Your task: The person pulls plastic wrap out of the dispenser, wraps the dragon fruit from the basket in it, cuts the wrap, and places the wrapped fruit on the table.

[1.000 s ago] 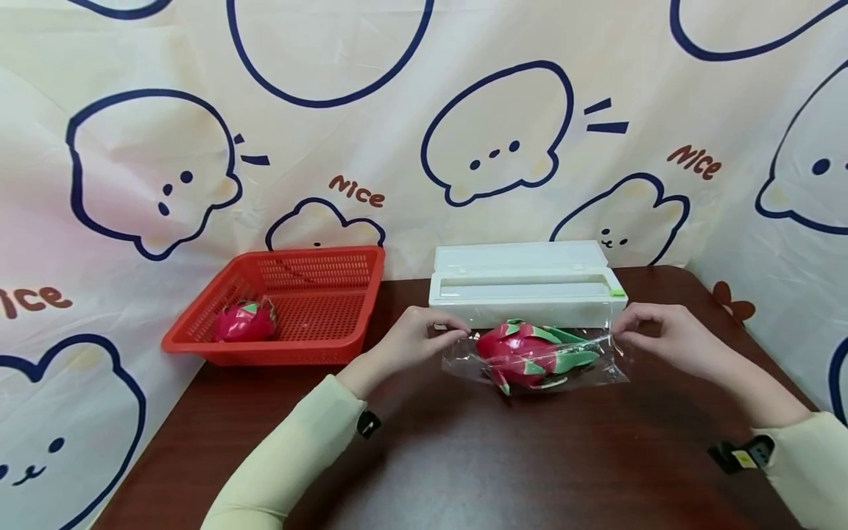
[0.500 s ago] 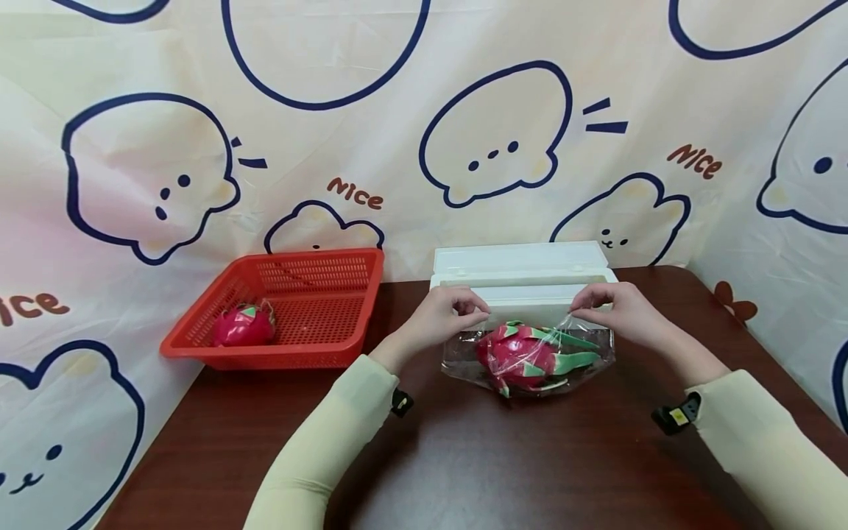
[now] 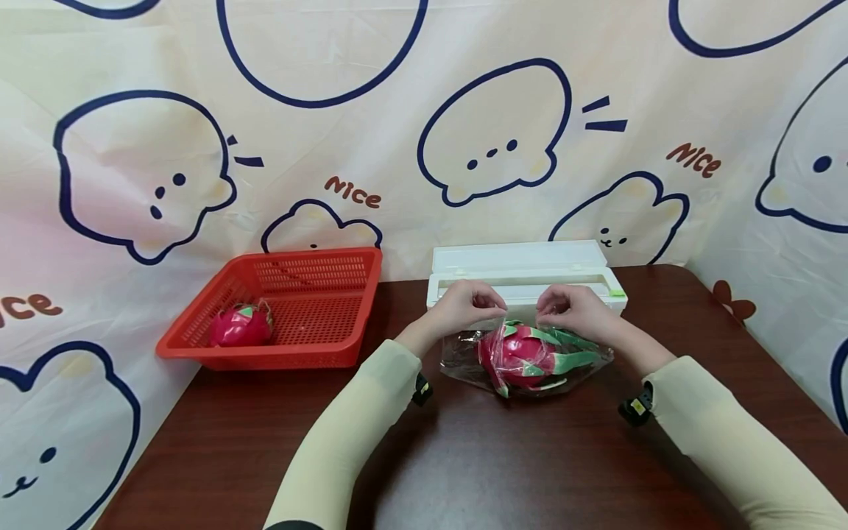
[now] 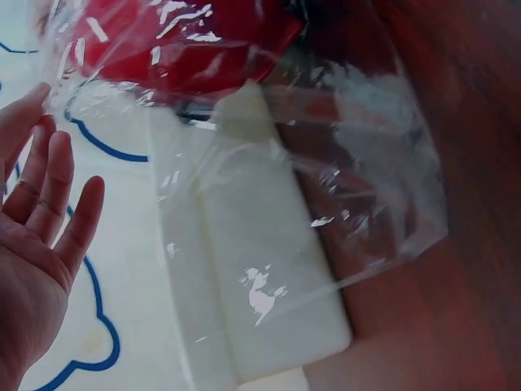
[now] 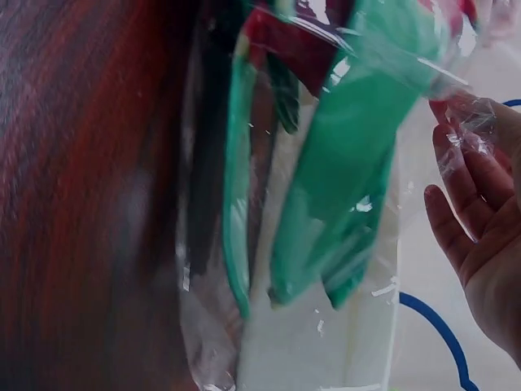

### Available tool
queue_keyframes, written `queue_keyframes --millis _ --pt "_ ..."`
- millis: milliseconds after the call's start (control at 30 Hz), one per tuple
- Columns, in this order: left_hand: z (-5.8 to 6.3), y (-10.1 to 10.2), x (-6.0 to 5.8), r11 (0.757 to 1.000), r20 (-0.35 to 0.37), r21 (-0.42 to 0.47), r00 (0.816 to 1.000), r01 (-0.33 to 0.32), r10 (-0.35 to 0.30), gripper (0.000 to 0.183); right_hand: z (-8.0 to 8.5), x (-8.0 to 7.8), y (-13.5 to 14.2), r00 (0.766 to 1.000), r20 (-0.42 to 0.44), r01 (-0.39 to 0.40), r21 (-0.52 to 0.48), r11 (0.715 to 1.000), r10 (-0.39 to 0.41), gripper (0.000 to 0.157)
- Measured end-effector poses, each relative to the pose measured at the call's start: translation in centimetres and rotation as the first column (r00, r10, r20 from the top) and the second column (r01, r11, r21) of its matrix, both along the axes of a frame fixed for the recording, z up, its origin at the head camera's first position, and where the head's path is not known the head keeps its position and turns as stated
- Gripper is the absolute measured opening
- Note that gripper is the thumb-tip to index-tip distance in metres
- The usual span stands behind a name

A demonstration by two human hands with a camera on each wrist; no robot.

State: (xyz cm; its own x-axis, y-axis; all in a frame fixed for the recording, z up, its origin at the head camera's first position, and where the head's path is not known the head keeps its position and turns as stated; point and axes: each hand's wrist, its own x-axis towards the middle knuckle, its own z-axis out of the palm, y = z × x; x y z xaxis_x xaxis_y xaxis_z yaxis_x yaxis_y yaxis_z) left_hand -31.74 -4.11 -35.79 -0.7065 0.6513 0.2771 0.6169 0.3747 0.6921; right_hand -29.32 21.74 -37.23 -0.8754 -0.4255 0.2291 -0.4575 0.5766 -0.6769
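Film [image 3: 458,361] clear, crinkled, over glossy oval dragon fruit [image 3: 520,356], scales [image 3: 573,361] tapered.

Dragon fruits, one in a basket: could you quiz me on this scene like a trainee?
1. True or false: in the head view, the red basket stands left of the white box.
2. How many dragon fruits show?
3. What do the left hand and right hand pinch? A, the basket; B, clear plastic; C, the box.

Key: 1. True. 2. Two. 3. B.
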Motion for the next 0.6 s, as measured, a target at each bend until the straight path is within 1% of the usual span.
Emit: queue_keyframes --millis 133,200,267,367,467,533,600 --pt "-1.0 0.4 -0.1 1.000 0.049 0.018 0.999 -0.001 0.000 0.010 -0.6 -0.2 -0.4 1.000 0.014 -0.016 -0.050 0.999 0.016 0.025" --pt "-1.5 0.5 -0.1 1.000 0.061 0.019 0.998 -0.010 0.009 0.011 -1.0 -0.2 -0.5 1.000 0.014 -0.013 -0.070 0.997 0.014 0.027" --pt "-1.9 0.6 -0.1 1.000 0.067 0.017 0.998 -0.019 0.018 0.013 -1.2 -0.1 -0.6 1.000 0.007 0.003 -0.069 0.998 -0.003 0.027" --pt "-2.0 0.8 -0.1 0.999 0.072 0.000 0.997 -0.039 0.039 0.017 -1.5 -0.1 -0.6 0.999 -0.018 0.035 -0.038 0.999 -0.035 0.023" --pt "-1.9 0.9 -0.2 0.998 0.077 -0.008 0.995 -0.060 0.060 0.018 -1.4 -0.1 -0.6 0.997 -0.051 0.053 0.000 0.999 -0.053 0.014" --pt "-1.9 1.0 -0.3 0.998 0.080 -0.009 0.994 -0.067 0.068 0.016 -1.4 -0.2 -0.6 0.997 -0.059 0.053 0.015 0.998 -0.052 0.009" --pt "-1.8 1.1 -0.4 0.998 0.084 -0.009 0.995 -0.059 0.059 0.013 -1.4 -0.3 -0.6 0.998 -0.059 0.041 0.030 0.999 -0.039 0.006"
